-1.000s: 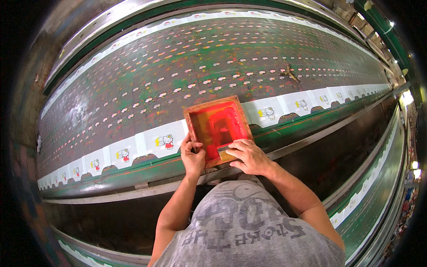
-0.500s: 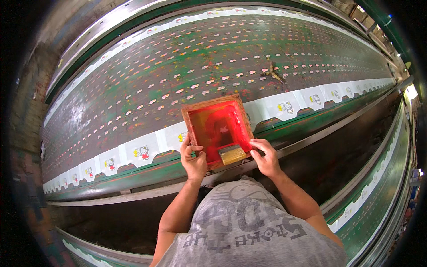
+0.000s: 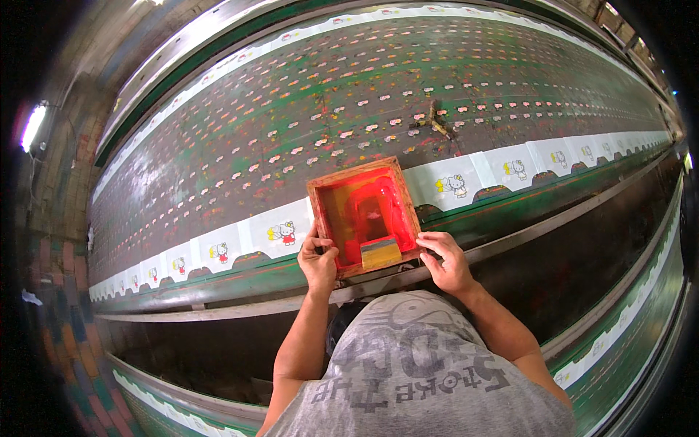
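A small wooden screen-printing frame [image 3: 316, 207] lies over the row of white printed pieces at the near edge of the long table. Red ink coats its mesh, thickest at the right and far sides. Inside, against the near side, rests a squeegee with a yellowish block [image 3: 381, 254]. My left hand [image 3: 318, 264] grips the frame's near left corner, thumb and fingers closed on the wood. At the near right corner, my right hand [image 3: 445, 261] pinches the frame's edge. Neither hand touches the squeegee. The piece beneath the frame is hidden.
White pieces left of the frame carry a cartoon figure in red [image 3: 284, 233]; those to the right show it without red [image 3: 453, 186]. A forked, stained object [image 3: 435, 122] lies on the dark, ink-spotted tabletop [image 3: 247, 146]. Another long table [image 3: 626, 364] runs behind me at right.
The frame has shifted right along the row, fully exposing a figure with red at its left. Both hands moved with it. My view has also turned slightly.
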A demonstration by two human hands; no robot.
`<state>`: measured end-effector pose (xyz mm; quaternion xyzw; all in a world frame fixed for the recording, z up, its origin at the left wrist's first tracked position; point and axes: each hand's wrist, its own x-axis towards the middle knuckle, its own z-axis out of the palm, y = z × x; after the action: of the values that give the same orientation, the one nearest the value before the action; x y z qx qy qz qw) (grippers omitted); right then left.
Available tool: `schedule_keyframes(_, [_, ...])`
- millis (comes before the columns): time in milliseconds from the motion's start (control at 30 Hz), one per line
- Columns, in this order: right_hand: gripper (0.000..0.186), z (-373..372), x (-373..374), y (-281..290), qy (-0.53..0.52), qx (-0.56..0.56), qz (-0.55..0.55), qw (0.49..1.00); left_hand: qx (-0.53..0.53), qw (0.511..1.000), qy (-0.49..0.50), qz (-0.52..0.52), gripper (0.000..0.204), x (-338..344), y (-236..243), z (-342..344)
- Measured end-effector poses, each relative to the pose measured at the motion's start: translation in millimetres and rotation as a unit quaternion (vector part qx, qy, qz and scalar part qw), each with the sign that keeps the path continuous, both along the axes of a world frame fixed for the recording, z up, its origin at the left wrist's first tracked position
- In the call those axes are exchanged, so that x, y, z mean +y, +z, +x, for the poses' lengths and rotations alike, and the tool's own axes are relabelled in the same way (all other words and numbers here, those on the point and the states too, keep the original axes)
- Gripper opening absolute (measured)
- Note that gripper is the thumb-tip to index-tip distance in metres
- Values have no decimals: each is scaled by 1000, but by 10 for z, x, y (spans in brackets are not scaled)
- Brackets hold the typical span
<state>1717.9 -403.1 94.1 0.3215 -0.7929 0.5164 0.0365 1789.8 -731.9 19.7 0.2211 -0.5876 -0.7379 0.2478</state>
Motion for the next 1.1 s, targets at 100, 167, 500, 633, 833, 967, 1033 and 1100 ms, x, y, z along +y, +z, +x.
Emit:
schedule_keyframes(100, [34, -120, 71, 99, 36, 34, 27, 998, -23, 1000, -1, 5, 27, 36, 69, 21])
schedule_keyframes(167, [34, -158, 59, 171, 66, 42, 33, 996, -7, 1000, 6, 8, 27, 40, 27, 36])
schedule_keyframes(500, [39, -146, -447, 164, 208, 119, 142, 961, -27, 1000, 4, -14, 25, 41, 71, 35])
schedule_keyframes(633, [37, -122, -642, 132, 192, 136, 172, 957, -39, 998, 9, -44, 22, 38, 29, 27])
schedule_keyframes(833, [34, -125, -790, 293, 169, 139, 253, 942, -51, 998, 10, -45, 23, 58, 37, 21])
schedule_keyframes(967, [35, -317, -765, 347, 210, 99, 287, 929, -57, 996, 10, -69, 21, 86, 30, 22])
schedule_keyframes(1033, [35, -482, -826, 365, 216, 63, 290, 930, -47, 995, 10, -83, 20, 83, -23, 9])
schedule_keyframes(1100, [33, -645, -916, 369, 212, 34, 289, 933, -32, 995, 9, -97, 20, 76, -69, 15])
